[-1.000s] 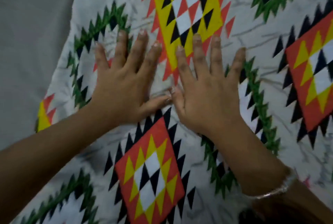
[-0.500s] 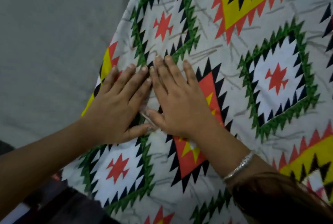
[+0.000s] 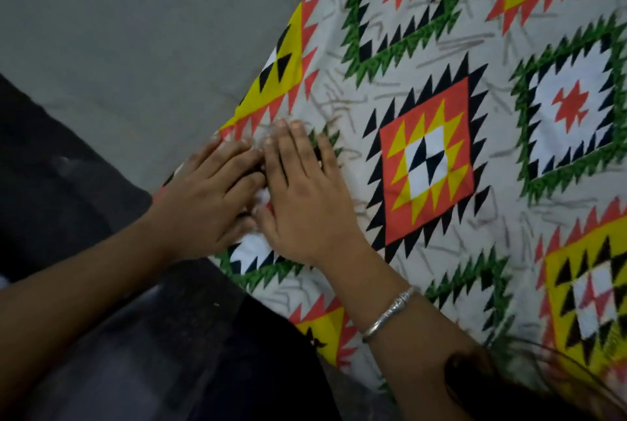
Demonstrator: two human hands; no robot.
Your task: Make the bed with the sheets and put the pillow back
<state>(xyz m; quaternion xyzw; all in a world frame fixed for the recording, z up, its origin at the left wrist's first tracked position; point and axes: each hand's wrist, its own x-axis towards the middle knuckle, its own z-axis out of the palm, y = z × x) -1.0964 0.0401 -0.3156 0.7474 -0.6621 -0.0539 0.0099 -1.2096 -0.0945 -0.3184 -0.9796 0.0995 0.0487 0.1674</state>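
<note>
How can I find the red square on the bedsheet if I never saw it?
The patterned bedsheet fills the right side of the picture, and the right hand presses flat on it near its edge. Just beyond that hand, toward the sheet's middle, lies the red square. It alone has a black sawtooth border; its neighbours are green-edged white squares or yellow squares.
</note>
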